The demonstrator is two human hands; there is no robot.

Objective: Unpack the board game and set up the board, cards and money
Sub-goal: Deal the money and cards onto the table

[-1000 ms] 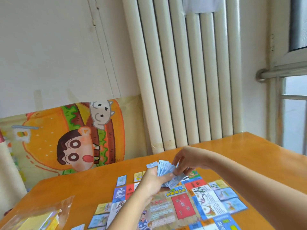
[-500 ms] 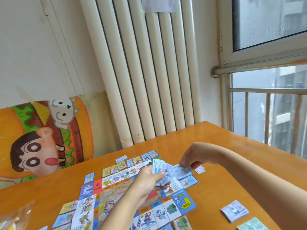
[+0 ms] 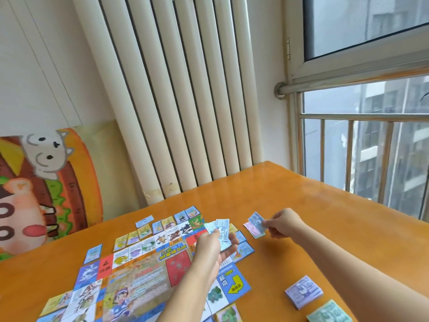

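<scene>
Both arms reach out over an orange wooden table [image 3: 313, 191]. The left forearm rises from the lower edge across the game board [image 3: 139, 273], which lies flat and unfolded. The left hand [image 3: 212, 246] is turned partly palm-up above the board's far right corner, its fingers loosely curled and its thumb pressed on a fanned sheaf of blue play notes [image 3: 221, 228].

The right arm stretches in from the right. The right hand [image 3: 284, 224] has its knuckles up and its fingertips pinch 1 blue note [image 3: 256, 219], held tilted just above a small pile of pink and blue notes [image 3: 254, 231] on the table beside the board. Whether the note touches the pile cannot be told.

Nearer the person, right of the board, sit 2 thicker stacks: purple money [image 3: 303, 292] and green money [image 3: 329, 313]. A single card [image 3: 144, 221] lies just beyond the board's far edge.
</scene>
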